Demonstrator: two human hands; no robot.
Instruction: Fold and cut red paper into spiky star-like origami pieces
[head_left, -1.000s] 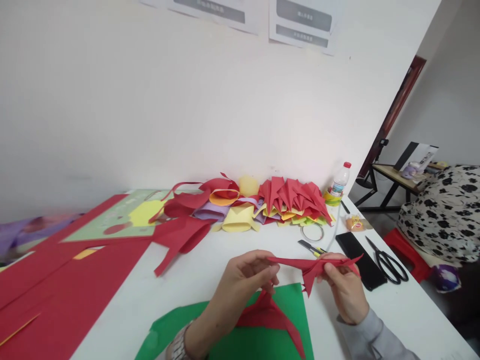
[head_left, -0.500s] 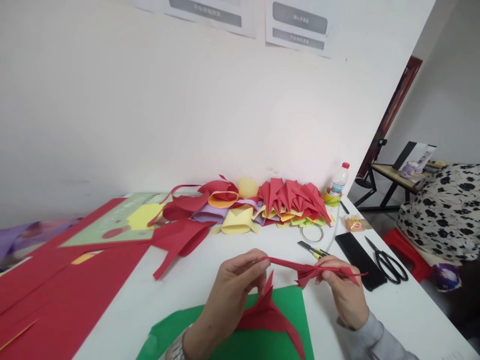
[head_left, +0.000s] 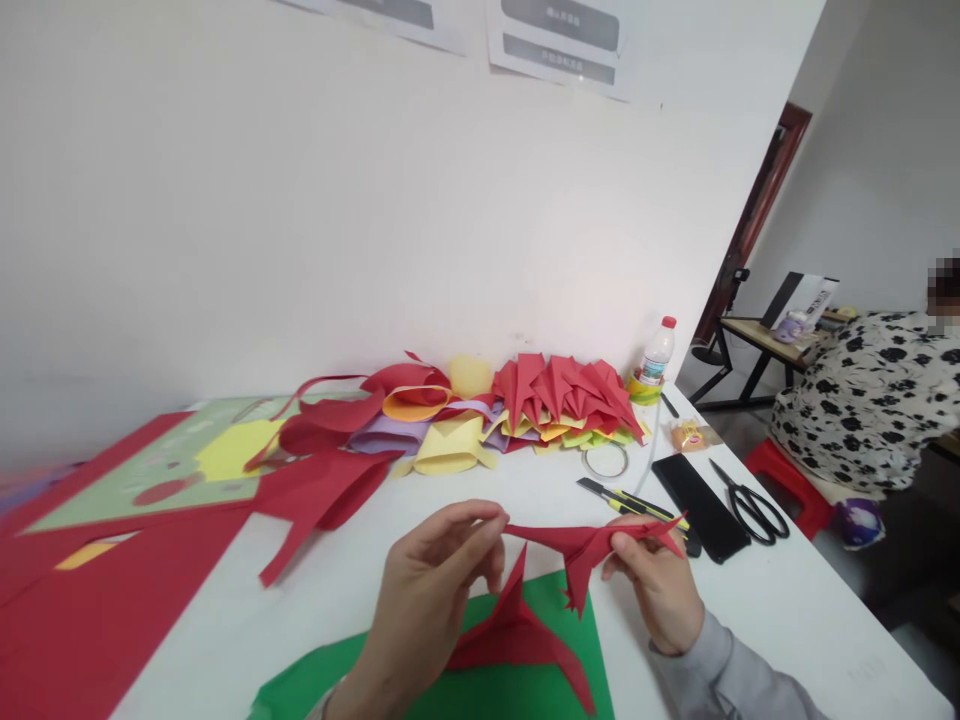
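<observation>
A white table (head_left: 787,610) runs along a pale wall, with folded paper shapes (head_left: 517,405) piled at frame centre. Low in the frame, the left hand (head_left: 427,590) pinches 1 tip of a folded red paper piece (head_left: 581,545), and the right hand (head_left: 652,590) grips its other end, above a green sheet (head_left: 495,695). Scissors (head_left: 754,510) lie at right.

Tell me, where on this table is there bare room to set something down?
Bare white table lies right of the right hand, in front of the scissors. Another patch sits between the left hand and the red sheets. The back by the wall is crowded with folded paper shapes.
</observation>
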